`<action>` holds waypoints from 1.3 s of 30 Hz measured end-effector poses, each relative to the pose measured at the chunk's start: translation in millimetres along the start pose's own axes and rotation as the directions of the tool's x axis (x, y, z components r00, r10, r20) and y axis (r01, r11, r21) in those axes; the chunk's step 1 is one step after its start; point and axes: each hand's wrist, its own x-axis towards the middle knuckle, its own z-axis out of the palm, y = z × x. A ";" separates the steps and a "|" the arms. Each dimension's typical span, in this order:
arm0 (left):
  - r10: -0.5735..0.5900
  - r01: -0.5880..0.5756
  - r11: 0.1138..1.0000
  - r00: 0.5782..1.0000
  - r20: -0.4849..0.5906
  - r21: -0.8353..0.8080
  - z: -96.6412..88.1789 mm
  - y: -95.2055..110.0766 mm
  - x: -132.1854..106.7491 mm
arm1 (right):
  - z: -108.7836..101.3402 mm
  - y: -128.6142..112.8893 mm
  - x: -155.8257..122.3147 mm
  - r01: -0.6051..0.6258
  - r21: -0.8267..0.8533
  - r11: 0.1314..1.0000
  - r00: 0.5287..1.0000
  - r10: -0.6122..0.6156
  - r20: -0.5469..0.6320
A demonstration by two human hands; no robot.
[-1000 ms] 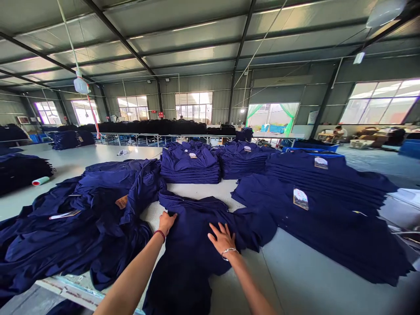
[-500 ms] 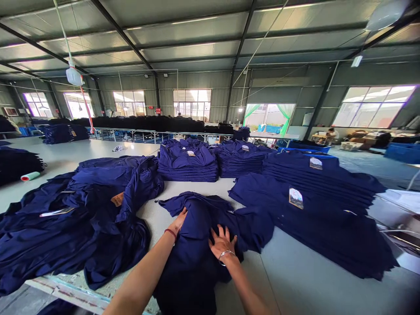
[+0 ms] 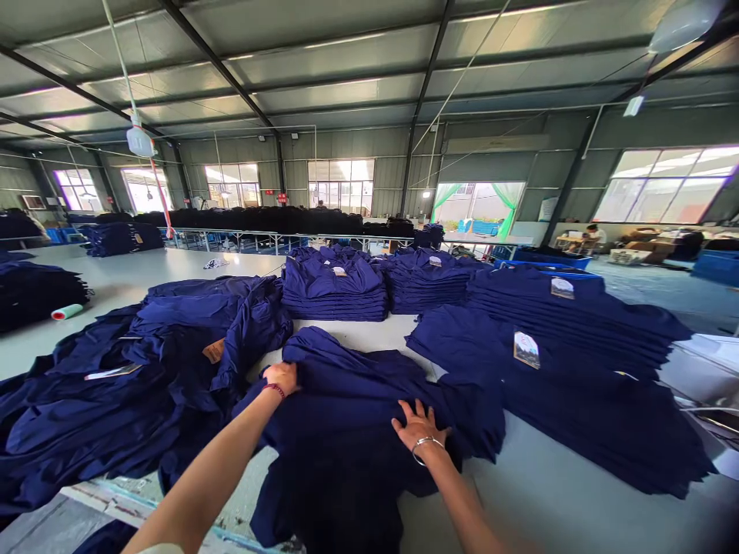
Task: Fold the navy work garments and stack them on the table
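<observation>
A navy blue garment (image 3: 346, 431), with what looks like a sleeve at the right, lies spread on the table in front of me. My left hand (image 3: 282, 377) is closed on its upper left part, the fingertips hidden by the cloth. Flat on the right half of the garment rests my right hand (image 3: 420, 428), its fingers spread and holding nothing. Just right of it is a stack of folded navy garments (image 3: 577, 408) with a hang tag (image 3: 526, 350) on top.
A loose heap of navy garments (image 3: 115, 415) covers the left of the table. Folded stacks (image 3: 335, 296) stand behind the garment. A green-and-red thread cone (image 3: 67, 312) lies far left. The table's worn near edge (image 3: 115, 500) shows at lower left.
The garment has been opened out wider and lies flatter. My left hand has moved left with its upper part; my right hand has slid right over the cloth, fingers still spread.
</observation>
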 end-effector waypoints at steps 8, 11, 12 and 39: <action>0.114 -0.120 0.929 0.993 0.040 0.349 -6.2 -9.1 -0.2 | -16.6 -29.3 9.5 0.213 -0.255 0.943 0.960 -0.250 -0.125; 0.214 -0.244 0.866 0.970 0.118 0.437 1.5 2.7 18.7 | -8.9 -38.7 26.2 0.291 -0.183 0.939 0.948 -0.309 -0.077; 0.229 -0.271 0.855 0.962 0.148 0.443 5.2 4.9 26.0 | -5.9 -39.4 33.7 0.303 -0.172 0.937 0.947 -0.316 -0.053; 0.128 -0.130 0.856 0.991 0.038 0.500 123.4 -5.9 116.6 | 16.8 -58.7 165.4 -0.052 -0.273 0.961 0.999 0.054 -0.001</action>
